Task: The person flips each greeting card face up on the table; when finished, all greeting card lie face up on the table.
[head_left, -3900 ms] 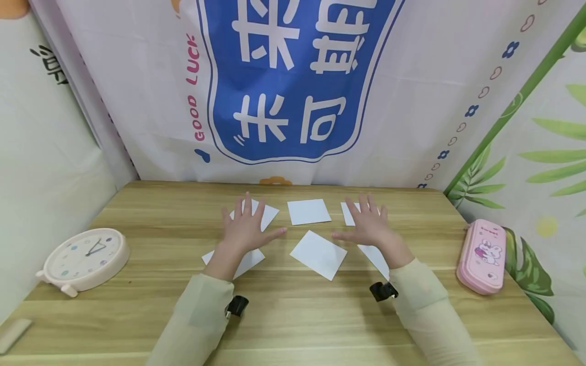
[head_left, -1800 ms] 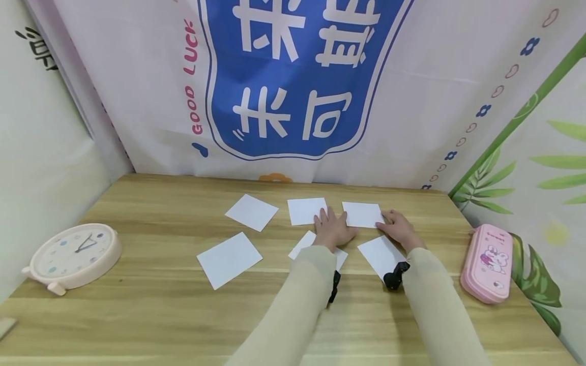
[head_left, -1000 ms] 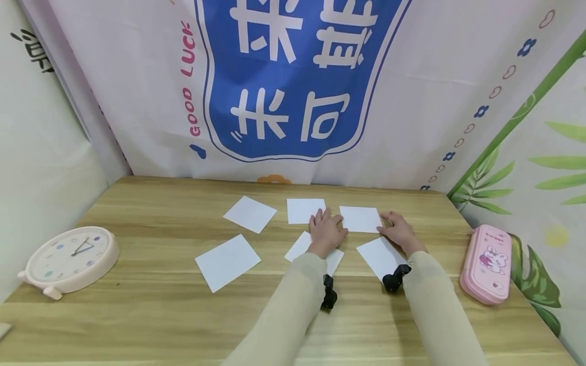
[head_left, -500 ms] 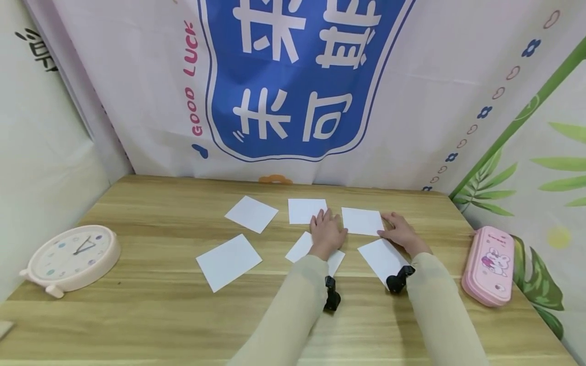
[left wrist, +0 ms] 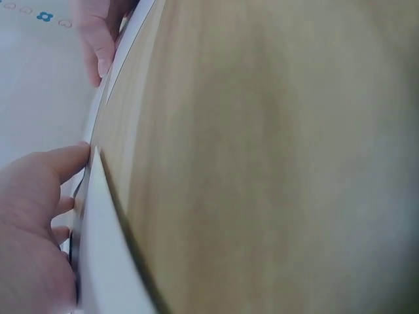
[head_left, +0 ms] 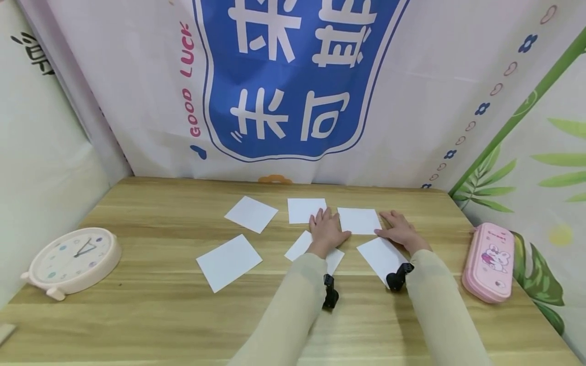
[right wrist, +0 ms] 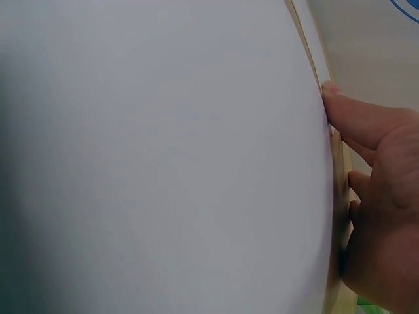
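Observation:
Two rows of white paper cards lie on the wooden table. My left hand (head_left: 327, 233) rests between the rows with fingers spread. Its fingertips meet the right side of the back middle card (head_left: 302, 210), its thumb reaches the left edge of the back right card (head_left: 359, 221), and its palm covers part of the front middle card (head_left: 298, 246). At that back right card's other edge is my right hand (head_left: 401, 232), fingers loosely bent, thumb near the lower corner. Below it lies the front right card (head_left: 379, 255). Both wrist views show the hands low beside card edges.
Further left lie the back left card (head_left: 251, 214) and front left card (head_left: 229, 263). A round clock (head_left: 73, 260) stands at the left, a pink pencil case (head_left: 490, 263) at the right. A pale bar (head_left: 5, 333) is cut off at the left edge. A printed curtain (head_left: 151, 101) hangs behind.
Both hands, earlier spread over the left and right cards, came to either side of the back right card. That card has since slid slightly left and nearer; the other cards look unmoved.

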`<act>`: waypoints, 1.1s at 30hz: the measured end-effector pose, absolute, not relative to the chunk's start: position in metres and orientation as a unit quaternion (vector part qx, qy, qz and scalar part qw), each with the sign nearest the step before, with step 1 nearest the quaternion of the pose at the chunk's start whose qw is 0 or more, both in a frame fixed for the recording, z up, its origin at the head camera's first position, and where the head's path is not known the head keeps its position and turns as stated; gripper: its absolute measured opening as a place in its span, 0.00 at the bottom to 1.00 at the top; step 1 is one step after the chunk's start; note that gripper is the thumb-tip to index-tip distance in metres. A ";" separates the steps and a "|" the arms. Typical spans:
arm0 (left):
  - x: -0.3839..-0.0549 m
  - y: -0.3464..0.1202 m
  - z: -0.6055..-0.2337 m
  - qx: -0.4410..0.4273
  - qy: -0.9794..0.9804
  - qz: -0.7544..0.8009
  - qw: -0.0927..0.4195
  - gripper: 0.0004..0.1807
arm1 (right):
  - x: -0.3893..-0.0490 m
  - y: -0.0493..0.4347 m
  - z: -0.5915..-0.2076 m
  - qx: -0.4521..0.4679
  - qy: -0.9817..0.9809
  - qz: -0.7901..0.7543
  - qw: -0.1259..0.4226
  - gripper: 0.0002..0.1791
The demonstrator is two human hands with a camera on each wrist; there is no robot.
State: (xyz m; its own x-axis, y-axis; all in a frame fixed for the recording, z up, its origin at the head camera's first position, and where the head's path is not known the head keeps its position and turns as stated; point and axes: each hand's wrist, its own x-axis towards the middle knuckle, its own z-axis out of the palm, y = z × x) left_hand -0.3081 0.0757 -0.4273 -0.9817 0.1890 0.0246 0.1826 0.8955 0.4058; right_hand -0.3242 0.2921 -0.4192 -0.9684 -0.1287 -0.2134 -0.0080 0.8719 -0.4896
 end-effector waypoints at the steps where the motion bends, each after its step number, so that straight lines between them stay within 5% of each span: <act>1: -0.309 0.075 -0.426 0.093 0.973 0.212 0.012 0.34 | -0.324 0.292 -0.419 -0.035 0.960 -0.249 0.122 0.42; 16: -0.315 0.072 -0.414 0.057 0.948 0.307 0.056 0.28 | -0.326 0.292 -0.413 -0.049 0.962 -0.233 0.133 0.42; 33: -0.314 0.070 -0.420 0.069 0.936 0.342 0.041 0.28 | -0.327 0.289 -0.415 -0.007 0.953 -0.281 0.116 0.38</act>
State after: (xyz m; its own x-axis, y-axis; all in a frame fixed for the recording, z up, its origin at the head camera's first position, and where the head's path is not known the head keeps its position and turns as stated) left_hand -0.3135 0.0699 -0.4200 -0.9870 0.1578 -0.0303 0.1012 0.7571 0.6454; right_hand -0.3267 0.2891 -0.4154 -0.9731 -0.0784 -0.2166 0.0517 0.8420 -0.5370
